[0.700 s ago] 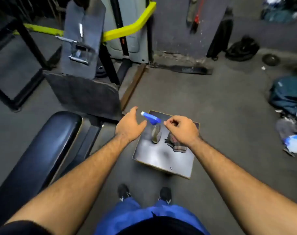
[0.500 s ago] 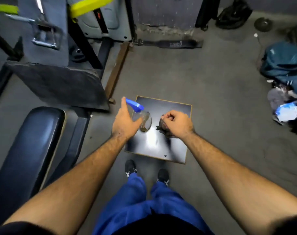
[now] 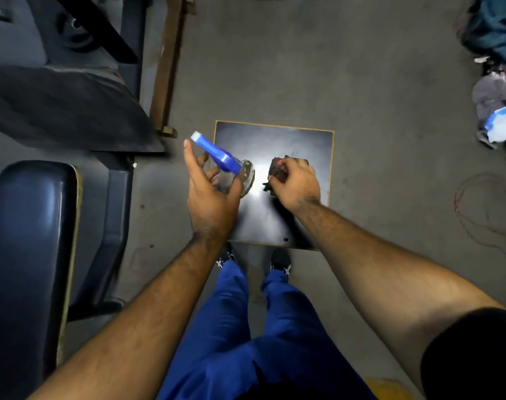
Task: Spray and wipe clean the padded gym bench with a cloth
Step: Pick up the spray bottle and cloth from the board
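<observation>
A grey concrete gym floor [image 3: 361, 82] fills the view, with a square dark board [image 3: 303, 145] lying on it just beyond the person's black shoes [image 3: 280, 259] and blue trousers. Over the board's left edge the left hand [image 3: 211, 197] is spread, fingers curving round the clear spray bottle [image 3: 246, 176] with its blue trigger head, not yet closed. On the board, the right hand [image 3: 296, 184] is bunched tight on the dark cloth [image 3: 277, 166]. The padded bench [image 3: 29, 226] lies well left of the board. No writing is legible.
</observation>
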The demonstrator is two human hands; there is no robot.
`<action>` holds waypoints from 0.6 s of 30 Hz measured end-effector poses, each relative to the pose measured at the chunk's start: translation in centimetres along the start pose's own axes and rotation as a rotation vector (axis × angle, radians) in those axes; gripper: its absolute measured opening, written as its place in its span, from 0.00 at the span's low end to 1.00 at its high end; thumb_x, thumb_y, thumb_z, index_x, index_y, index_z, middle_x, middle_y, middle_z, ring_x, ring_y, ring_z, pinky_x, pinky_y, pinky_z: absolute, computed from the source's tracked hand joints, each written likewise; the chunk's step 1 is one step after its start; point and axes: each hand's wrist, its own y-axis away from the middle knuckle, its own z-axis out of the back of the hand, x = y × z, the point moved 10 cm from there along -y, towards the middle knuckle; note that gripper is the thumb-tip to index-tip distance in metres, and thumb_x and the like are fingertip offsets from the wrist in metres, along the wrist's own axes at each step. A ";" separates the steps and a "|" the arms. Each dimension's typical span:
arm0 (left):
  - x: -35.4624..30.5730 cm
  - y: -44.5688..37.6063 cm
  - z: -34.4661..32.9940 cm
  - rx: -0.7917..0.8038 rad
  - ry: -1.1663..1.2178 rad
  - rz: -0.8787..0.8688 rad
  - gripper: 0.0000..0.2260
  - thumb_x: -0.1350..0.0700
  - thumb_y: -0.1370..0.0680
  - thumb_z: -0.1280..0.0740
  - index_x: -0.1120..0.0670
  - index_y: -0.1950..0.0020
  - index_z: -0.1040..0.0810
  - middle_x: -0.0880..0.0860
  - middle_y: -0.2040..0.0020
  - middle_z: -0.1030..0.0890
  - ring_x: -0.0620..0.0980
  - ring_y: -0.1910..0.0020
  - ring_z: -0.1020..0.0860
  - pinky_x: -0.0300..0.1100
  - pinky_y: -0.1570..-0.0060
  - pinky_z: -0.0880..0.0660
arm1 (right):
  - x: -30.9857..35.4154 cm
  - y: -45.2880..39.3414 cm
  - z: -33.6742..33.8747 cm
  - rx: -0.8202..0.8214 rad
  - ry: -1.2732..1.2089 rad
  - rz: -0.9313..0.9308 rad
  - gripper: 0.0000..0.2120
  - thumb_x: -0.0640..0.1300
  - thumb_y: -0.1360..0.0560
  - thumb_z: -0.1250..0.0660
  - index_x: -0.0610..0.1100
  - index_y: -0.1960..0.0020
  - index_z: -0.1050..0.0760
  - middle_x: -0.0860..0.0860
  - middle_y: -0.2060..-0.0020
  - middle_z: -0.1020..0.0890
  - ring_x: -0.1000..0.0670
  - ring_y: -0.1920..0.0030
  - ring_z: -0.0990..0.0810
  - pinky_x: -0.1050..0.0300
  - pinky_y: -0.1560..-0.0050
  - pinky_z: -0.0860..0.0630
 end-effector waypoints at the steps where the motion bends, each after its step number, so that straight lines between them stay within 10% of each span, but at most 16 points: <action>1: 0.5 0.1 -0.2 -0.010 -0.004 0.009 0.45 0.53 0.29 0.24 0.52 0.20 0.49 0.52 0.32 0.25 0.46 0.43 0.19 0.38 0.45 0.22 | -0.3 -0.2 -0.2 -0.001 0.020 -0.002 0.20 0.53 0.27 0.29 0.50 0.37 0.24 0.46 0.36 0.23 0.40 0.35 0.28 0.49 0.38 0.28; 7: 3.9 0.2 -1.8 -0.016 -0.034 0.061 0.35 0.51 0.29 0.24 0.52 0.26 0.35 0.55 0.45 0.19 0.48 0.50 0.20 0.33 0.50 0.25 | -1.9 -1.5 -1.6 -0.031 0.129 0.050 0.29 0.56 0.31 0.26 0.48 0.33 0.26 0.45 0.35 0.25 0.40 0.35 0.28 0.47 0.36 0.31; 11: 6.2 -0.3 -3.5 0.002 -0.119 0.113 0.14 0.54 0.29 0.24 0.51 0.48 0.25 0.41 0.58 0.20 0.29 0.61 0.23 0.24 0.59 0.30 | -2.9 -3.2 -3.8 -0.034 0.235 0.138 0.39 0.61 0.36 0.24 0.48 0.29 0.30 0.42 0.27 0.32 0.38 0.26 0.35 0.44 0.28 0.37; 18: 8.0 -1.5 -5.8 -0.005 -0.108 0.167 0.14 0.53 0.30 0.23 0.47 0.47 0.23 0.33 0.61 0.20 0.31 0.59 0.21 0.32 0.53 0.23 | -5.6 -4.4 -7.8 0.077 0.384 0.264 0.43 0.60 0.27 0.31 0.49 0.19 0.46 0.40 0.20 0.45 0.35 0.20 0.49 0.39 0.21 0.53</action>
